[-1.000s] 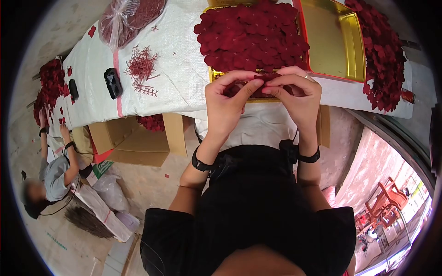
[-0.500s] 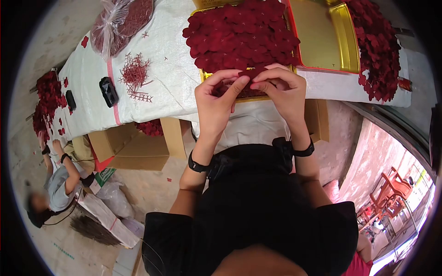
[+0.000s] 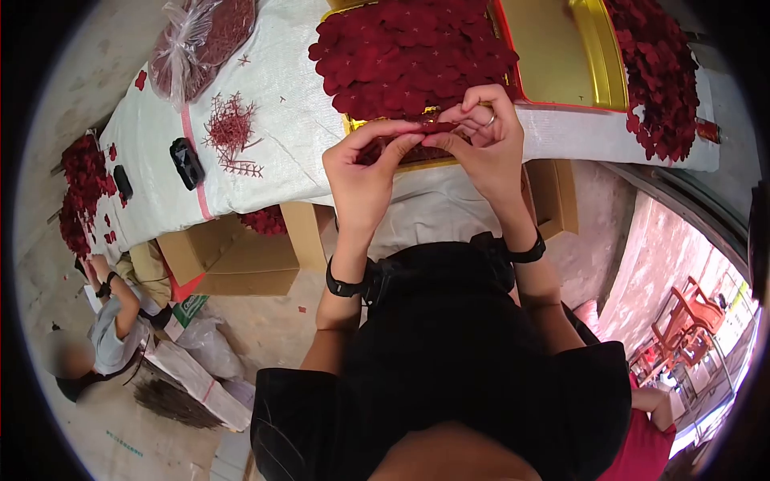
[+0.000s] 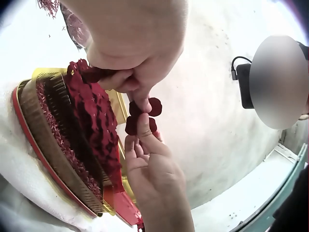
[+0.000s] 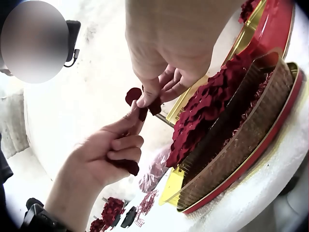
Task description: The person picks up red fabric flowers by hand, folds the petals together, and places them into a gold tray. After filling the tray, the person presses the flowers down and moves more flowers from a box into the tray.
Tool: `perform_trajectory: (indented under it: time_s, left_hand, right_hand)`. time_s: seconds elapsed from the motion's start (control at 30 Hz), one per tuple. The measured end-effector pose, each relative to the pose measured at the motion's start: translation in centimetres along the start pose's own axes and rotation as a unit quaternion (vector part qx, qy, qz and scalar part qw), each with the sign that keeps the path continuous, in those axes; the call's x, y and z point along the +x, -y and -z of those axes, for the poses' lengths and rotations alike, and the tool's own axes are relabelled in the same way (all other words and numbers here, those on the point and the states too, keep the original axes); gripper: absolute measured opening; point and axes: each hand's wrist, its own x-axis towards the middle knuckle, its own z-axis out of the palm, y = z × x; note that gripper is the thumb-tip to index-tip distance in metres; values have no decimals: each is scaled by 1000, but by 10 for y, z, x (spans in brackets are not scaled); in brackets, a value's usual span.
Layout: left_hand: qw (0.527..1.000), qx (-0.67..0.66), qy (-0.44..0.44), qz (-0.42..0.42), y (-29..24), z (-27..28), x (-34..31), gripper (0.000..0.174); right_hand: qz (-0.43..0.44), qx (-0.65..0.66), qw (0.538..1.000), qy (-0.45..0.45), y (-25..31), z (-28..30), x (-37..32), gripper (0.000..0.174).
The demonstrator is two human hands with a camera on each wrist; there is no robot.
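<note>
Between both hands is a dark red four-lobed flower piece (image 4: pixel 154 106), thin like cloth. My left hand (image 3: pixel 361 180) pinches one side of it with thumb and forefinger. Tucked under that hand's curled fingers, another dark red piece (image 5: pixel 128 166) shows in the right wrist view. My right hand (image 3: pixel 497 152) pinches the opposite side, its thumb against the piece and its other fingers bent. Both hands are over the near edge of a gold and red tin (image 5: pixel 231 166). In it sit a heap of similar flower pieces (image 3: pixel 409 60) and a clear trough of thin red sprigs (image 4: pixel 63 140).
Right of the heap lies a gold tray with a red rim (image 3: pixel 553 56). On the white cloth (image 3: pixel 281 160) are loose sprigs (image 3: pixel 230 128), a black object (image 3: pixel 186 163) and a tied plastic bag (image 3: pixel 200 48). Open cardboard boxes (image 3: pixel 249 260) stand below. Another person (image 3: pixel 116 329) works at left.
The head view has shifted, so the table appears farther left. My right hand's fingers have lifted and spread from the piece while its thumb stays there; my left hand keeps its pinch.
</note>
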Motion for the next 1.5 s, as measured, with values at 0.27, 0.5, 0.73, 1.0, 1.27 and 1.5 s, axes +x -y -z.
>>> perform_trajectory:
  time_s: [0.27,0.5,0.73,1.0,1.27,1.5]
  left_hand:
    - [1000,13,-1,-4,4,6,-4,14]
    - [985,126,44,-108,10,15,1,13]
    - [974,155,63,-151,13,18,6,15]
    - [991,97,66,-67,13,17,8,13]
    - [994,46,101,-2,18,21,14,11]
    - [996,-44,55,57,25,6,16,12]
  right_hand:
    - [45,5,999,13,-15,-1,-8,37]
    - [-26,-46,997,50,-14,3,-9,24]
    - [25,-58,998,-7,-22,-2,-10,11]
    - [-5,-78,997,-6,-18,-10,-12,7]
    - [-39,-13,999,10,-4,3,2,23]
    - [-2,-213,976,-52,11,66,30,30]
